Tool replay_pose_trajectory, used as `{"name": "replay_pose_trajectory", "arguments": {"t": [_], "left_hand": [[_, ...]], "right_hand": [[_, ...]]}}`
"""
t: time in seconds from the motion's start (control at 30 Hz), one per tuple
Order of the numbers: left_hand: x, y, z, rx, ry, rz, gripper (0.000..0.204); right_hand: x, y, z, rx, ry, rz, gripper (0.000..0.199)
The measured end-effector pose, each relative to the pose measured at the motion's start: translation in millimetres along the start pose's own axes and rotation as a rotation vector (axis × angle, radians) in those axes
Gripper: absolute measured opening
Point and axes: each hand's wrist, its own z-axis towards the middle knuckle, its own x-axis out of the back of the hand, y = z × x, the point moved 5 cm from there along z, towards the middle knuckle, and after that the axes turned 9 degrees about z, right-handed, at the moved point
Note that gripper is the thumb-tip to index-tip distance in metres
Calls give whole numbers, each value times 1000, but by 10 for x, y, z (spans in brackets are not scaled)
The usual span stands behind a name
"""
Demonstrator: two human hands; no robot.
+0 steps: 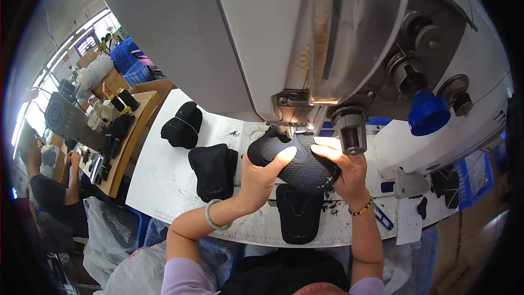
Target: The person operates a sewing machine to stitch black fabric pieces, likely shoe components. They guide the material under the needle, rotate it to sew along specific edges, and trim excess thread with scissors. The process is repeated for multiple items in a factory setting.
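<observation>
A: Status at the machine?

B: Nearest me, a flat black piece (298,213) lies on the desk (164,175) just below both hands. Looks unsewn; that's a judgement.

A: Hands?

B: Left hand (261,175) grasps the black mesh shoe upper (303,166) from its left, thumb on top. Right hand (344,166) grips the right edge, fingers pressed flat. The upper sits under the sewing machine head (305,49), mid-stitch I'd say.

A: Beyond?

B: Two stacks of black pieces (214,170) (183,125) left of the left hand; can't tell if they're done.
</observation>
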Motion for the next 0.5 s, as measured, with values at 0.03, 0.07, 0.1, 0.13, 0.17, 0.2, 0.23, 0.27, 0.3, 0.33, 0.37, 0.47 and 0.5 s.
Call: {"name": "replay_pose_trajectory", "arguments": {"t": [0.03,0.07,0.1,0.13,0.17,0.2,0.23,0.27,0.3,0.33,0.37,0.47,0.5], "left_hand": [[3,24,22,19,-3,1,24],[8,40,45,39,-6,2,24],[18,45,62,54,1,-16,24],[28,49,78,68,7,-34,23],[39,53,89,83,14,-52,23],[49,53,104,97,11,-50,22],[63,51,119,111,9,-48,20],[75,47,137,125,6,-46,19],[83,44,159,126,-4,-50,18],[91,36,188,126,-14,-54,17],[101,25,217,127,-25,-58,15],[170,-47,272,170,-67,-109,12],[180,-52,281,183,-68,-130,12]], "right_hand": [[1,-7,-2,3,1,-15,25],[2,-13,-5,9,-1,-46,26],[5,-19,-14,14,-5,-76,26],[3,-30,-23,20,-9,-105,27],[-1,-53,-30,31,2,-118,29],[-3,-80,-26,45,12,-135,31],[-6,-102,-24,59,22,-151,33],[-20,-113,-33,88,31,-173,33],[-44,-112,-50,117,38,-194,34],[-60,-123,-57,145,46,-215,35],[-63,-168,-38,166,48,-246,35],[-103,-299,17,209,48,-311,36],[-120,-311,10,209,50,-320,36]]}}
